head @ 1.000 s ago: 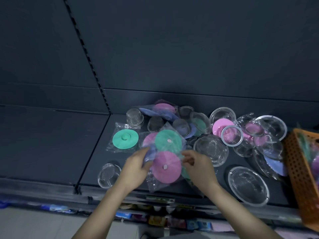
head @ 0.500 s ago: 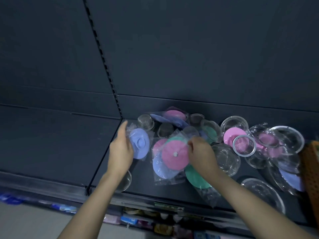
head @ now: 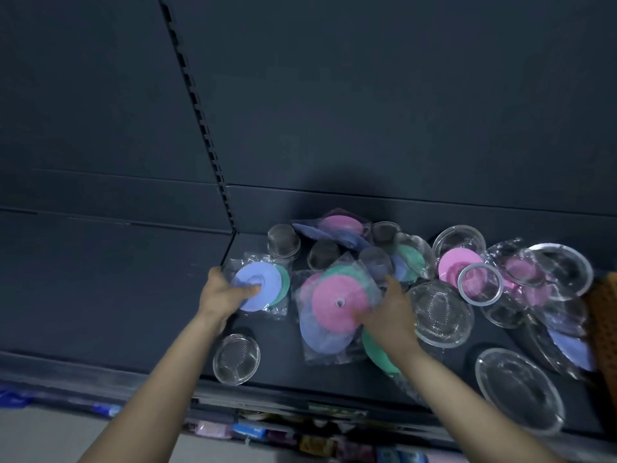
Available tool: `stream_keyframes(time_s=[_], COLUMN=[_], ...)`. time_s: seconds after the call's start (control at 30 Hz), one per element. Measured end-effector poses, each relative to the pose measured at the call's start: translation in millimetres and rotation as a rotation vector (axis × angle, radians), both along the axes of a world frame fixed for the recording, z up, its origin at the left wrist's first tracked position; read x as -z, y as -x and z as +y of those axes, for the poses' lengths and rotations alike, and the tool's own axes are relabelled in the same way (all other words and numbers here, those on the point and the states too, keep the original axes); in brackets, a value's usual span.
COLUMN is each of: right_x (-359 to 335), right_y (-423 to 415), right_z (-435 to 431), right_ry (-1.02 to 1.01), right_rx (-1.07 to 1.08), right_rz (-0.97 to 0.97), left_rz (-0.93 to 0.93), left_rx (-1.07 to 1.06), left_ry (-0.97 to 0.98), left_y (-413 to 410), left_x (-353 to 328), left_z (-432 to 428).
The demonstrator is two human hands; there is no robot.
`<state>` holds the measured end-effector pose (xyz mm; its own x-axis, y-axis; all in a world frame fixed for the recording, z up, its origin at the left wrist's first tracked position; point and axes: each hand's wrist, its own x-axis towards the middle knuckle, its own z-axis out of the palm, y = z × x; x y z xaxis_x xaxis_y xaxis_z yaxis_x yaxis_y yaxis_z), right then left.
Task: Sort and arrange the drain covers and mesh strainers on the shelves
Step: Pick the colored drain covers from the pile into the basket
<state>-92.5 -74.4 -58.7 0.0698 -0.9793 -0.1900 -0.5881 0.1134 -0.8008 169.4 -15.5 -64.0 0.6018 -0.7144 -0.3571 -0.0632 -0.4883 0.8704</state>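
Drain covers [head: 457, 262] lie jumbled among mesh strainers [head: 437, 315] on the shelf [head: 283, 357]. The left hand [head: 223, 294] pinches a blue cover [head: 248, 284] atop a green cover [head: 283, 287] at the shelf's left end, apparently starting a pile; the right hand [head: 389, 317] grips the pink cover's packet [head: 334, 304].

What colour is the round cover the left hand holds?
The cover is light blue, atop a green cover; the right hand holds a pink cover. Head view.
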Motion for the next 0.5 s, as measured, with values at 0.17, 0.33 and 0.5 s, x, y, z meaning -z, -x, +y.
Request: stream_keyframes(time_s=[0.17, 0.33, 0.5], right_x=[-4, -9, -7], right_y=[-4, -18, -20], right_z=[2, 6, 16], right_ry=[-0.173, -0.208, -0.203], right_rx=[0.167, 0.229, 0.097], right_rz=[-0.268, -0.453, -0.570], left_rz=[0.158, 0.265, 0.340], left_rx=[0.022, 0.035, -0.059], left_ry=[0.013, 0.054, 0.149], left_y=[-3, 2, 14], left_x=[-1, -10, -17], left_z=[1, 1, 2])
